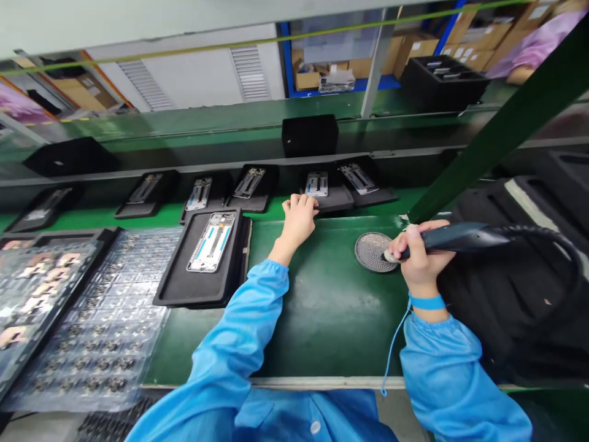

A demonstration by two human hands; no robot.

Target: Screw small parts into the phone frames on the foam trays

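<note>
My left hand [299, 220] reaches forward with its fingertips on the near edge of a black tray [335, 199], just below a phone frame [316, 184]. My right hand [418, 253] is closed around a dark corded handheld tool [451, 238], whose silver tip rests at the edge of a round metal mesh pad [373, 252]. Nearer me, another phone frame [211, 242] lies in a black foam tray [202, 288]. A blue strap [427, 301] circles my right wrist, and a thin cord hangs from it.
Several black trays with phone frames [248, 181] line a conveyor behind the green bench [331, 319]. Clear blister trays of small parts [99, 325] are stacked at left, and black foam [506, 294] lies at right. A green post [497, 135] crosses the upper right, near a person in a pink sleeve [529, 55].
</note>
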